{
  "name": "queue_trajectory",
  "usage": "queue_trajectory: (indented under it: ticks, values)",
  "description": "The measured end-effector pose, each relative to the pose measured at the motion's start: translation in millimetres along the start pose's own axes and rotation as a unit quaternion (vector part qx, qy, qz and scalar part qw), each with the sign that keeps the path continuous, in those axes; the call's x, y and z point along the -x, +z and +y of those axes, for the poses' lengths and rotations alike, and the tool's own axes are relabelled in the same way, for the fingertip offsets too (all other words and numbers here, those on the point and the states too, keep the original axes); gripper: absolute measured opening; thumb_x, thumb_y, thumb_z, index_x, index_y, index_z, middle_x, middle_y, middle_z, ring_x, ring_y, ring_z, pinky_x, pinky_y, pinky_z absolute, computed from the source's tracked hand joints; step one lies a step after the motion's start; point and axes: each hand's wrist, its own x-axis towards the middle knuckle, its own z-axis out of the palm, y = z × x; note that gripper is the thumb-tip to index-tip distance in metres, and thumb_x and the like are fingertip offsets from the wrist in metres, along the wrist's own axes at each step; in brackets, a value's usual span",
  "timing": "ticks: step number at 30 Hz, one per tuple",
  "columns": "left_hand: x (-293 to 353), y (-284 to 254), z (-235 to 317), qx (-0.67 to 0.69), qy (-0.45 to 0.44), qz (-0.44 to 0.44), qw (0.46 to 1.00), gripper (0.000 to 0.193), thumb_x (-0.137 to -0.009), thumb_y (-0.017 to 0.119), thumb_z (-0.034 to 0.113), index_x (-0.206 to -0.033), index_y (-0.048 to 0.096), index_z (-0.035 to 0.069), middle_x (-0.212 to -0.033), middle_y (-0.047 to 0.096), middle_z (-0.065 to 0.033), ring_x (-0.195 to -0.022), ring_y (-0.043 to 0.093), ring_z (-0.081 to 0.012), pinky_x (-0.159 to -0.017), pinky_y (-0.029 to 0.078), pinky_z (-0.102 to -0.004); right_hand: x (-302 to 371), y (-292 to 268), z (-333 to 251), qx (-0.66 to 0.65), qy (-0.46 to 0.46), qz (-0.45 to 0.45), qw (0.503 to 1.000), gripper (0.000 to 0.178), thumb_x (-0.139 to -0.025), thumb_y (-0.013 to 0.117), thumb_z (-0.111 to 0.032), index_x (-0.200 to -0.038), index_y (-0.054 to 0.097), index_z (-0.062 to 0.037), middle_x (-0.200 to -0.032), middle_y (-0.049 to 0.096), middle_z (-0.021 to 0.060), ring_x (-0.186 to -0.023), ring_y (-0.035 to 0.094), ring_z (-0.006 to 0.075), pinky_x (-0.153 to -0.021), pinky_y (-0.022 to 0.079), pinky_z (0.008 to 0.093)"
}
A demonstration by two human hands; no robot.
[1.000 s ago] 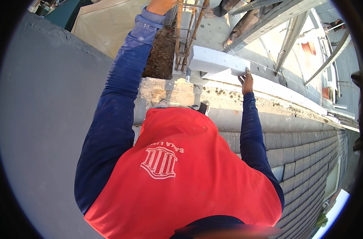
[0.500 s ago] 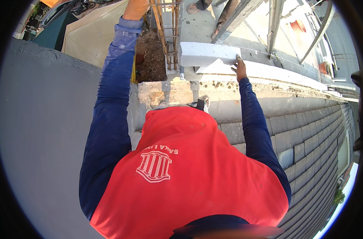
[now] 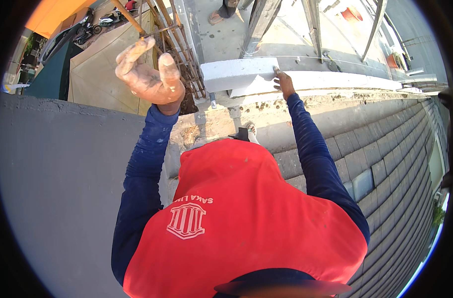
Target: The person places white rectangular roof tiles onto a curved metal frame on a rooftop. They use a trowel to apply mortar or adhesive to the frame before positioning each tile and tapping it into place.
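Observation:
My left hand (image 3: pixel 154 82) is raised with its fingers apart and thumb up, holding nothing. It is just left of a rusty steel rebar cage (image 3: pixel 188 69) that rises from the wall corner. A long white lightweight block (image 3: pixel 239 70) lies on the wall top to the right of the cage. At that block's right end, my right hand (image 3: pixel 285 83) grips it, thumb on the upper edge and fingers lower down. Under and beyond it runs a row of white blocks (image 3: pixel 340 81). The underside of the gripped block is hidden.
A taut string (image 3: pixel 335 63) runs along the blocks. Metal posts (image 3: pixel 313 27) stand on the floor beyond, near another person's foot (image 3: pixel 216 18) and a red bucket (image 3: pixel 352 14). Roof tiles (image 3: pixel 385 149) slope away at right; a grey wall (image 3: pixel 62 174) is at left.
My left hand has let go of the rebar cage and opened. My right hand stays at the block's end. The view has shifted, so the wall and block appear farther left.

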Motion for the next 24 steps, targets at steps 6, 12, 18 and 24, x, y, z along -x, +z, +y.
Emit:
queue_trajectory:
  ticks: [6, 12, 18, 24]
  values:
    - [148, 68, -6, -0.103, -0.243, -0.459, 0.848, 0.064, -0.075, 0.081, 0.02, -0.128, 0.053, -0.001, -0.127, 0.055, -0.0237, -0.123, 0.052, -0.0407, -0.109, 0.04, -0.0481, -1, -10, -3, 0.024, 0.013, -0.078, 0.997, 0.079, -0.094, 0.059, -0.06, -0.147, 0.05, -0.0025, -0.139, 0.057, 0.0145, -0.118, 0.06, 0.0312, -0.091, 0.05, 0.0419]
    - [219, 69, -48, -0.234, -0.31, -0.421, 0.819, 0.063, -0.076, 0.079, 0.024, -0.127, 0.053, -0.005, -0.123, 0.055, -0.0226, -0.117, 0.053, -0.0395, -0.103, 0.042, -0.0469, -3, -16, -8, 0.02, 0.008, -0.11, 0.994, 0.074, -0.094, 0.061, -0.057, -0.144, 0.053, -0.0034, -0.135, 0.057, 0.01, -0.109, 0.061, 0.0235, -0.083, 0.052, 0.0369]
    - [291, 12, -39, -0.302, -0.504, -0.175, 0.79, 0.055, -0.073, 0.082, 0.017, -0.114, 0.053, -0.006, -0.114, 0.057, -0.0216, -0.112, 0.055, -0.0368, -0.1, 0.044, -0.0436, -6, -17, -16, 0.004, 0.024, -0.12, 0.992, 0.079, -0.095, 0.062, -0.053, -0.145, 0.047, 0.0059, -0.143, 0.051, 0.0178, -0.117, 0.061, 0.0309, -0.086, 0.055, 0.0374]
    - [347, -59, -80, -0.254, -0.563, -0.168, 0.768, 0.074, -0.077, 0.082, 0.01, -0.136, 0.044, -0.012, -0.127, 0.057, -0.0277, -0.12, 0.06, -0.0329, -0.1, 0.05, -0.0369, -5, -14, -23, -0.001, 0.027, -0.13, 0.991, 0.08, -0.098, 0.061, -0.047, -0.147, 0.038, 0.0125, -0.143, 0.043, 0.03, -0.121, 0.06, 0.0378, -0.091, 0.059, 0.0408]
